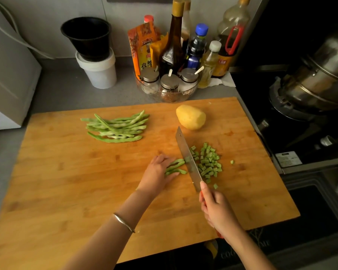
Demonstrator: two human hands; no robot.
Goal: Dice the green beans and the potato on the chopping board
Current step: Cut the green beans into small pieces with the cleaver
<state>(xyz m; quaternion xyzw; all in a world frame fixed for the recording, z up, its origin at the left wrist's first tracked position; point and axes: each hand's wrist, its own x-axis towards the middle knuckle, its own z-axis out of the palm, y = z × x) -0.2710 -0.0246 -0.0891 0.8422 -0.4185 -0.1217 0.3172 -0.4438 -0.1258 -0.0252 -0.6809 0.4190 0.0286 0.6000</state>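
A large wooden chopping board (67, 172) covers the counter. My left hand (158, 174) presses down a small bundle of green beans (176, 166) with curled fingers. My right hand (216, 209) grips the red handle of a cleaver (188, 159), whose blade stands across the ends of that bundle. To the right of the blade lies a pile of diced bean pieces (209, 162). A heap of whole green beans (117, 126) lies at the back of the board. A peeled yellow potato (191, 116) sits behind the cleaver's tip.
A glass bowl of spice jars (168, 88), sauce bottles (173, 39) and packets stand behind the board. A white tub topped by a black pot (92, 51) is at the back left. A steel pot (316, 78) sits on the stove at right.
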